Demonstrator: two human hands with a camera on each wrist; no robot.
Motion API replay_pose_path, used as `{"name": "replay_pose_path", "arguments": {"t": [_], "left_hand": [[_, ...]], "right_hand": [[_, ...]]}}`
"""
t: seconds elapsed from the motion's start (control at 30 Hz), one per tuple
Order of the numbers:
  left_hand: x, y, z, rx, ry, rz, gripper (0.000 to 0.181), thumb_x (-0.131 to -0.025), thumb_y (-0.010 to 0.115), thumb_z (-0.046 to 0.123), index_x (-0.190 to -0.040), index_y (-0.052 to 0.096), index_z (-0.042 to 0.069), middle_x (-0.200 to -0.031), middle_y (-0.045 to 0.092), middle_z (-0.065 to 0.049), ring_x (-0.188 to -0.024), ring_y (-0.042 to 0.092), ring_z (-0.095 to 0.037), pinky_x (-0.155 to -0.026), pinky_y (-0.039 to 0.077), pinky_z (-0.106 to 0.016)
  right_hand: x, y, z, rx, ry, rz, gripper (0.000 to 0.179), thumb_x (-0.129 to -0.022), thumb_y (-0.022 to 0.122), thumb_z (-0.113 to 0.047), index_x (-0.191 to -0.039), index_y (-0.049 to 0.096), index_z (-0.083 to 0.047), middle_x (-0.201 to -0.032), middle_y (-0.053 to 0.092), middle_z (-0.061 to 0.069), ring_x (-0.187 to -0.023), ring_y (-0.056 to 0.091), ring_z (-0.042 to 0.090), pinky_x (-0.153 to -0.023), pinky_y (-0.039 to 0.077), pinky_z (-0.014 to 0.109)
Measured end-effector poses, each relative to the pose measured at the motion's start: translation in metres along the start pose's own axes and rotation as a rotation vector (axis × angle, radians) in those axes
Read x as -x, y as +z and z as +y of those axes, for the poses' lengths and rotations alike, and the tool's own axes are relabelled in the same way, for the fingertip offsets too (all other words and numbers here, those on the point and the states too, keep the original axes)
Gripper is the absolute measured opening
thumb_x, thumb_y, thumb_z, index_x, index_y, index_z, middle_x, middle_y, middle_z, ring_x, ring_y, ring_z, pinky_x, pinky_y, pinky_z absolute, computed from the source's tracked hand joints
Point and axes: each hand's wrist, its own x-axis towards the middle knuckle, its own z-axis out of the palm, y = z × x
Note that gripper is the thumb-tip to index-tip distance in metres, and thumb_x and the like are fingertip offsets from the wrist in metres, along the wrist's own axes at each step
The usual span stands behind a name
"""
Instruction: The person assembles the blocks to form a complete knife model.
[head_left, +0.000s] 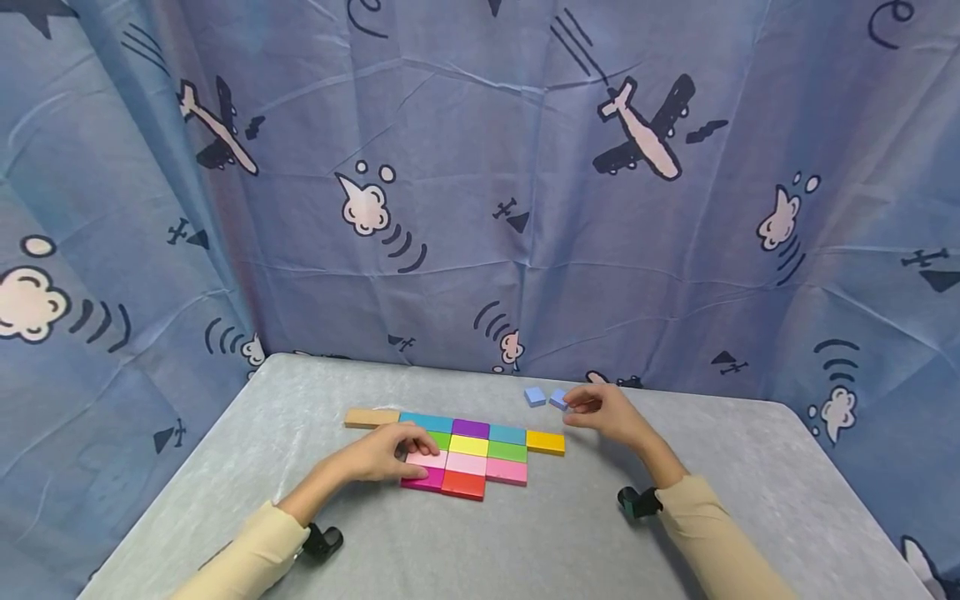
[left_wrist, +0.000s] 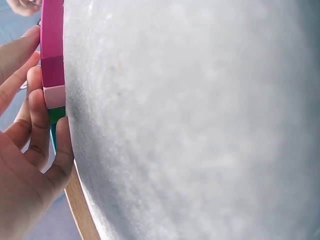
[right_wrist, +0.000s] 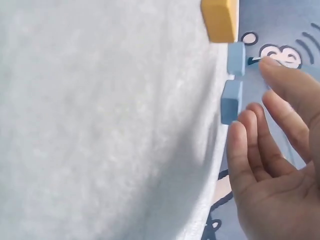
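Observation:
Flat coloured blocks lie edge to edge in rows on the table. My left hand (head_left: pixel 386 452) rests over their left side, thumb at the magenta block (head_left: pixel 423 478) and fingertips over the light pink block (head_left: pixel 427 459). In the left wrist view its loosely bent fingers lie along the ends of the rows. My right hand (head_left: pixel 609 413) is beside the nearer of two small light-blue blocks (head_left: pixel 558 399), its fingertips right at that block. In the right wrist view, thumb and fingers are spread apart with nothing between them. The other light-blue block (head_left: pixel 535 397) lies just left of it.
A yellow-orange block (head_left: pixel 546 442) ends the top row at right, a wooden block (head_left: pixel 371 417) at left. A red block (head_left: pixel 463 485) lies at the near edge of the rows. Behind the grey-white table (head_left: pixel 570 542) hangs a blue curtain (head_left: pixel 465 167) printed with planes.

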Motion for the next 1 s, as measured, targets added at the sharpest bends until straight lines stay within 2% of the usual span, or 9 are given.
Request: {"name": "replay_pose_path", "arguments": {"t": [0.2,0.33,0.4,0.5,0.73,0.9,1.0], "left_hand": [[-0.001,0.0,-0.001,0.001,-0.017,-0.012,0.025,-0.09,0.08,0.014,-0.114,0.072,0.014,-0.101,0.064,0.006,-0.091,0.055,-0.016,-0.074,0.046,-0.028],[-0.001,0.0,-0.002,0.0,-0.027,-0.008,0.025,-0.09,0.08,0.013,-0.113,0.072,0.015,-0.101,0.063,0.007,-0.092,0.055,-0.016,-0.074,0.046,-0.028],[-0.001,0.0,-0.002,0.0,-0.028,-0.008,0.025,-0.09,0.08,0.013,-0.113,0.072,0.015,-0.101,0.063,0.007,-0.092,0.055,-0.015,-0.075,0.046,-0.028],[-0.001,0.0,-0.002,0.0,-0.016,-0.009,0.025,-0.09,0.08,0.012,-0.113,0.072,0.014,-0.101,0.063,0.006,-0.091,0.055,-0.016,-0.074,0.046,-0.028],[-0.001,0.001,0.0,0.001,-0.022,-0.01,0.024,-0.09,0.08,0.012,-0.113,0.072,0.014,-0.1,0.063,0.006,-0.09,0.055,-0.017,-0.073,0.046,-0.028],[-0.001,0.001,-0.001,0.011,-0.017,-0.007,0.025,-0.09,0.08,0.012,-0.113,0.072,0.014,-0.1,0.063,0.006,-0.091,0.055,-0.017,-0.074,0.046,-0.028],[0.0,0.001,-0.002,0.012,-0.018,-0.005,0.025,-0.09,0.08,0.012,-0.113,0.072,0.014,-0.1,0.063,0.006,-0.091,0.055,-0.017,-0.074,0.046,-0.028]], "right_hand": [[-0.008,0.003,0.007,0.008,0.087,0.089,0.038,-0.084,0.085,-0.008,-0.116,0.07,0.006,-0.111,0.066,0.02,-0.098,0.063,0.034,-0.087,0.052,0.038],[-0.015,0.005,0.008,-0.014,0.117,0.105,0.043,-0.084,0.086,-0.01,-0.119,0.067,0.008,-0.116,0.066,0.022,-0.104,0.062,0.038,-0.092,0.051,0.046],[-0.018,0.007,0.009,-0.014,0.115,0.102,0.045,-0.084,0.086,-0.011,-0.119,0.067,0.01,-0.117,0.066,0.023,-0.104,0.062,0.039,-0.092,0.05,0.047],[-0.021,0.009,0.011,-0.01,0.11,0.101,0.043,-0.083,0.086,-0.008,-0.117,0.067,0.011,-0.115,0.066,0.023,-0.102,0.061,0.038,-0.091,0.05,0.044],[-0.025,0.013,0.014,0.035,0.076,0.128,0.03,-0.08,0.085,0.004,-0.107,0.072,0.01,-0.103,0.068,0.02,-0.088,0.062,0.031,-0.077,0.051,0.028],[-0.023,0.012,0.014,0.042,0.089,0.135,0.027,-0.08,0.084,0.006,-0.104,0.073,0.008,-0.099,0.066,0.018,-0.085,0.061,0.028,-0.077,0.052,0.031],[-0.02,0.009,0.016,0.042,0.063,0.132,0.027,-0.08,0.084,0.005,-0.105,0.073,0.008,-0.097,0.063,0.017,-0.085,0.062,0.028,-0.077,0.052,0.029]]}}
